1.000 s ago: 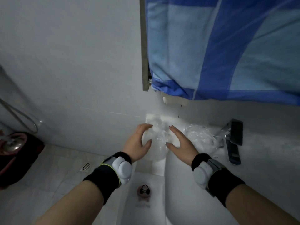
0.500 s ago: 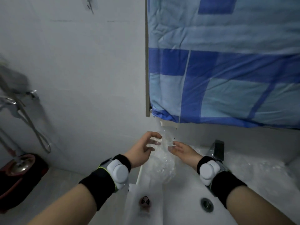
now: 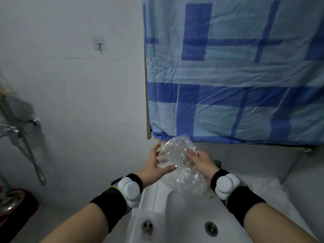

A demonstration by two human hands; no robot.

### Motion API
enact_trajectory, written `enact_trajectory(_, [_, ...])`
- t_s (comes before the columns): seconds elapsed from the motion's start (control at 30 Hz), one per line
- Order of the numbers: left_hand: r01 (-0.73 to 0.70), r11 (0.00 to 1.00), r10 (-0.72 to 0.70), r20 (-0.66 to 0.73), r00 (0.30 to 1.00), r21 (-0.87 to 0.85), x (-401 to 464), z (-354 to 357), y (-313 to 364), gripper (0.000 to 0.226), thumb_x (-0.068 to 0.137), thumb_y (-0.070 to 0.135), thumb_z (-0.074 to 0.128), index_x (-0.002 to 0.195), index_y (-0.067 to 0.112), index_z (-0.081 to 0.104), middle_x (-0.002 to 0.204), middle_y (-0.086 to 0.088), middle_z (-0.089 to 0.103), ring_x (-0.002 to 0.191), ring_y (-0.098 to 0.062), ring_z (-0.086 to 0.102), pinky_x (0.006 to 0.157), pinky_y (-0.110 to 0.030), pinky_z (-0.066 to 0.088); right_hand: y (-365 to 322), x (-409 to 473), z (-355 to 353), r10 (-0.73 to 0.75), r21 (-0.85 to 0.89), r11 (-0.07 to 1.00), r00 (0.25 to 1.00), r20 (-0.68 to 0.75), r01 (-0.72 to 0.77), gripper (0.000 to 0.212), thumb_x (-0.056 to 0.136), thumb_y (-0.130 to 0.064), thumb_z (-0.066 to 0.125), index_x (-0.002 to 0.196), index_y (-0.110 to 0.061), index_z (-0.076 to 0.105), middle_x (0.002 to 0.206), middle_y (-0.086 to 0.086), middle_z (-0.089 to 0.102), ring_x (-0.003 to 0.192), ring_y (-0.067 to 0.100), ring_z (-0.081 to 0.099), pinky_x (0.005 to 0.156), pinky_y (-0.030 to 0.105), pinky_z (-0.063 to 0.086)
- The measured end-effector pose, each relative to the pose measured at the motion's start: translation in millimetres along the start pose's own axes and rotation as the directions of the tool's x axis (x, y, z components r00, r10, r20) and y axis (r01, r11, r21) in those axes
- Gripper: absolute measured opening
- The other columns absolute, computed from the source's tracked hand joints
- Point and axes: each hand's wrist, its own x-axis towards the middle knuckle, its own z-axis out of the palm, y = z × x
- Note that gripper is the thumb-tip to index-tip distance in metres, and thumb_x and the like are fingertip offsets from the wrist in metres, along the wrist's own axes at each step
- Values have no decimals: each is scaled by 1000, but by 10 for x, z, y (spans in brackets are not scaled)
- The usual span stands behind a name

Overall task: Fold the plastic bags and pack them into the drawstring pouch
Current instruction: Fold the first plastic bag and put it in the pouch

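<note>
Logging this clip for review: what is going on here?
A person holds a clear plastic bag up over a white sink. The left hand supports it with spread fingers; the right hand grips its other side. The bag is crumpled, not yet folded flat. No drawstring pouch is visible.

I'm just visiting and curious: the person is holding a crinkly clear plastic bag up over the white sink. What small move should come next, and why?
Probably lay the crinkly clear plastic bag flat on the white sink ledge and smooth it. It hangs crumpled and unfolded, the left hand spread against one side and the right hand gripping the other; a fold needs it flat first.
</note>
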Motion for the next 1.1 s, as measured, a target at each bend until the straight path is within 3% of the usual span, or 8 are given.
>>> enact_trajectory(0.2, [180,959,-156,122,980,-218,-41,208,-20,55,75,8,75,120,20,46,105,-8,68,91,-19,67,81,-33,54,-169,-79,-176,-83,-25,996,986,-144,81,20,92,-32,54,84,-16,63,72,1,68,64,20,62,58,30,49])
enact_trajectory(0.37, [164,975,-129,215,968,-152,-41,231,-45,31,81,-11,62,105,9,61,81,-2,71,70,-11,68,66,-23,55,-194,-69,-296,-86,-12,996,974,-212,85,21,92,-35,53,95,-18,64,74,-3,63,63,13,58,54,26,46])
enact_trajectory(0.57, [200,966,-131,359,924,-162,-87,210,-66,44,72,-3,67,114,8,59,98,-4,74,92,-16,68,81,-25,52,-181,-82,-409,-62,-8,998,966,-250,62,23,92,-35,53,92,-14,61,69,4,62,38,9,51,36,20,37])
enact_trajectory(0.7, [213,920,-150,204,967,-330,-20,303,47,65,67,25,78,125,16,50,114,-10,67,99,-19,64,96,-35,47,-101,-64,-418,-39,-50,998,958,-283,26,32,87,-42,58,85,-10,55,66,9,59,30,12,41,34,20,32])
enact_trajectory(0.83, [73,949,-48,89,995,-306,1,378,92,54,85,0,64,125,24,37,107,-23,67,79,-21,67,79,-34,56,-59,-69,-384,-78,-119,992,933,-351,38,30,81,-42,65,84,-12,61,68,9,67,51,23,59,52,32,48])
enact_trajectory(0.93, [-10,970,12,7,1000,-241,-16,363,119,38,90,-3,53,118,20,39,89,-22,64,63,-14,64,67,-29,55,-76,-75,-404,-76,-60,997,926,-369,58,26,83,-30,66,84,-4,61,59,8,59,36,9,51,41,22,41])
enact_trajectory(1.0, [-14,963,10,-14,1000,-267,-15,342,154,25,93,-3,49,102,19,40,84,-22,61,58,-14,63,63,-27,54,-97,-94,-425,-38,-20,999,945,-323,33,26,83,-30,68,76,-7,60,56,7,56,34,7,48,36,17,36])
enact_trajectory(1.1, [-17,940,10,-22,1000,-340,-2,303,215,23,95,-4,43,87,16,38,79,-13,61,57,-13,61,59,-27,54,-100,-124,-466,87,137,988,989,-118,-71,44,68,-39,79,86,-2,65,73,11,67,57,19,64,55,28,54])
